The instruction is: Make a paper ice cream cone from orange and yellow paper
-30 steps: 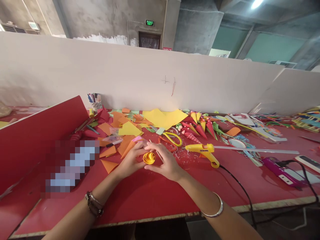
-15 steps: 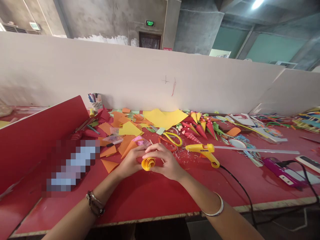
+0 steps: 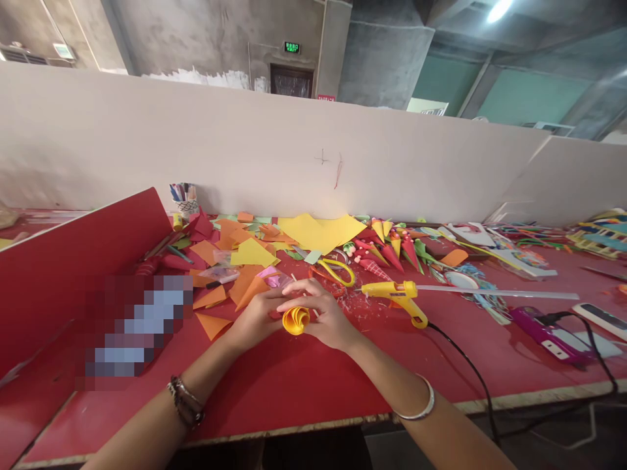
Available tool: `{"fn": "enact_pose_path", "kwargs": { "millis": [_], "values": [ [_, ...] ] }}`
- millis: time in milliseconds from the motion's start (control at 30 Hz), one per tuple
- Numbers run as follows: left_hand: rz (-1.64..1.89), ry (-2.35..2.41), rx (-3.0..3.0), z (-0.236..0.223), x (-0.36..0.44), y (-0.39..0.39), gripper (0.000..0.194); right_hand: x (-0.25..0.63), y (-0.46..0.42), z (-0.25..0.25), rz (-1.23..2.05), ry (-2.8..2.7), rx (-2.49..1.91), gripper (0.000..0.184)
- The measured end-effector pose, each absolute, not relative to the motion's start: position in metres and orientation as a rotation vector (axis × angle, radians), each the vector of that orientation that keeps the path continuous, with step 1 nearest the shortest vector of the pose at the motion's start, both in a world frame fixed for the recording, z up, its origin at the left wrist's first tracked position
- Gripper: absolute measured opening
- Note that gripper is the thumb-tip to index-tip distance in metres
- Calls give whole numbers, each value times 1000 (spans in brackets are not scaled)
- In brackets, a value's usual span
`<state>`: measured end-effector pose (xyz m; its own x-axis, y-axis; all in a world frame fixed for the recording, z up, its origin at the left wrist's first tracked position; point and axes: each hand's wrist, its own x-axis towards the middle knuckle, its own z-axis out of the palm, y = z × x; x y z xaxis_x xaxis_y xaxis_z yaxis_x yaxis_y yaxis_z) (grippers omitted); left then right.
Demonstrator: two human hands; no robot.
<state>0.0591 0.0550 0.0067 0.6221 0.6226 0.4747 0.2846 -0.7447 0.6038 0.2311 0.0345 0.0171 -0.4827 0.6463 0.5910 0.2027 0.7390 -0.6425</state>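
A roll of yellow paper (image 3: 296,321), coiled in several layers, faces me with its spiral end. My right hand (image 3: 329,314) is closed around it, fingers arched over the top and thumb below. From the other side my left hand (image 3: 258,320) grips the same roll, its fingertips partly hidden behind the paper and the right fingers. A thin pale stick (image 3: 316,313) shows beside the right fingers; whether it is held I cannot tell. Just beyond the hands lie orange paper pieces (image 3: 252,290) and yellow-handled scissors (image 3: 337,271).
A yellow glue gun (image 3: 396,297) with a long glue stick lies to the right, its black cord (image 3: 467,359) running off the table edge. Paper cones (image 3: 394,248) pile up behind it. A purple power strip (image 3: 548,336) sits far right; a red upright board (image 3: 83,261) stands left.
The yellow roll has turned slightly and moved a little right, its spiral end looking wider. Both hands keep nearly the same place on it.
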Motion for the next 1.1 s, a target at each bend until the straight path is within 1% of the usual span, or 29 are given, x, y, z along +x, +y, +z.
{"fn": "enact_pose_path", "kwargs": {
  "millis": [100,167,233,333,467,533,700,833,900,1100],
  "values": [
    [918,716,2437,5,59,56,16,231,34,17,664,-2025,-659,18],
    [907,725,2445,3,59,57,15,231,35,17,704,-2017,-690,21],
    [920,727,2396,2,60,58,17,231,36,17,752,-2016,-703,23],
    [947,742,2300,1,61,59,22,233,40,16,798,-1992,-701,19],
    [691,689,2099,1,62,58,30,233,43,13,852,-1907,-716,13],
    [609,669,1994,1,62,57,32,232,43,11,936,-1841,-715,13],
    [619,702,1818,1,64,55,33,229,45,5,1182,-1643,-695,15],
    [615,692,1728,0,64,56,36,229,46,2,1345,-1629,-678,17],
    [616,694,1711,-1,64,56,36,230,47,0,1368,-1629,-676,18],
    [631,718,1711,-1,64,56,35,229,49,-2,1302,-1631,-716,20]
  ]
}}
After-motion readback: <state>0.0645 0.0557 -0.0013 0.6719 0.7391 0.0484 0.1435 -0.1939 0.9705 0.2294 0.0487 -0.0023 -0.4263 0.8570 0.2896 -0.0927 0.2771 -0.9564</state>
